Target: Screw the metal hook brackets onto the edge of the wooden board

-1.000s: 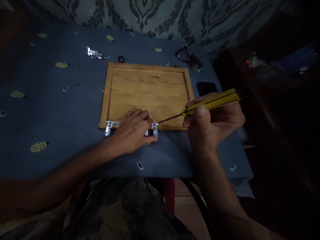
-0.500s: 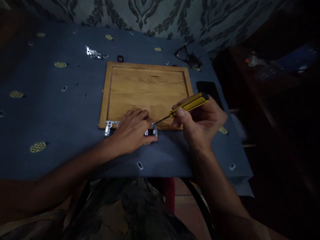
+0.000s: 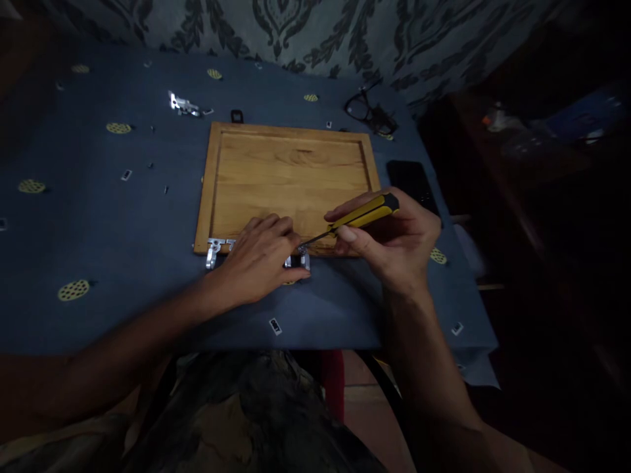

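A wooden panel (image 3: pixel 290 177) with a raised frame lies flat on the blue cloth. Along its near edge is a metal cabinet hinge (image 3: pixel 305 262), gripped by my left hand (image 3: pixel 263 256), whose curled fingers rest on the frame while the thumb reaches below the hinge. My right hand (image 3: pixel 399 240) is closed around a yellow and black screwdriver (image 3: pixel 365 213). The slanted shaft points down-left, its tip at the hinge beside my left fingers. Further left on the same edge sits another piece of hinge metal (image 3: pixel 211 255), partly covered by my left hand.
A loose hinge (image 3: pixel 184 105) lies at the back left, with several small screws (image 3: pixel 166 189) left of the panel. Behind the panel is a small black square piece (image 3: pixel 237 116). Eyeglasses (image 3: pixel 369 115) and a black phone (image 3: pixel 410 180) lie on the right.
My right hand and the screwdriver handle have shifted slightly left and down, with the fingers turned around the handle. The left hand and the panel stay in place.
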A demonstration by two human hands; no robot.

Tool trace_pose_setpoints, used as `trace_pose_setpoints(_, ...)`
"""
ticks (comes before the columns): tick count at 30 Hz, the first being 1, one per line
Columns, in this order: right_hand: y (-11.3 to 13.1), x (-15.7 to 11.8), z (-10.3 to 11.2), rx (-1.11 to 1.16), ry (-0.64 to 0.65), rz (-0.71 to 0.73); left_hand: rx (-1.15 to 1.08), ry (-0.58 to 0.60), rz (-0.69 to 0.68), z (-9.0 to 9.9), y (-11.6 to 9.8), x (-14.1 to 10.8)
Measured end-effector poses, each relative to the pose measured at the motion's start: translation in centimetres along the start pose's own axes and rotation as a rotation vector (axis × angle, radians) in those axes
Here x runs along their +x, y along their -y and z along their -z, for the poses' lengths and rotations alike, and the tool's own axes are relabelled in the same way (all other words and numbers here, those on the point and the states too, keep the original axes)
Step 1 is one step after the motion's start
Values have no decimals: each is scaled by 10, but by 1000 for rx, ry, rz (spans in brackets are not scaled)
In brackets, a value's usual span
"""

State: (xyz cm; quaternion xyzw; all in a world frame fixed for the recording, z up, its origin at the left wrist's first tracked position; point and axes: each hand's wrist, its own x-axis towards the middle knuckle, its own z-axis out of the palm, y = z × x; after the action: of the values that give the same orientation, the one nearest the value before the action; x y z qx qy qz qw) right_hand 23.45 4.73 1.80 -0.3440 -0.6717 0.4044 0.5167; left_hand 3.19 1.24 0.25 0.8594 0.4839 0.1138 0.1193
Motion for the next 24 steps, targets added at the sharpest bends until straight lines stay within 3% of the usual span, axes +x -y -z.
trace_pose_setpoints(4, 1, 1, 3, 33, 54, -23, 8, 11, 1, 0, 0, 0)
trace_pose_setpoints(15, -5, 0, -9, -4, -54, -49, 13, 22, 13, 2, -3, 1)
trace_pose_setpoints(24, -4, 2, 0, -80, 86, 54, 11, 12, 9, 2, -2, 1)
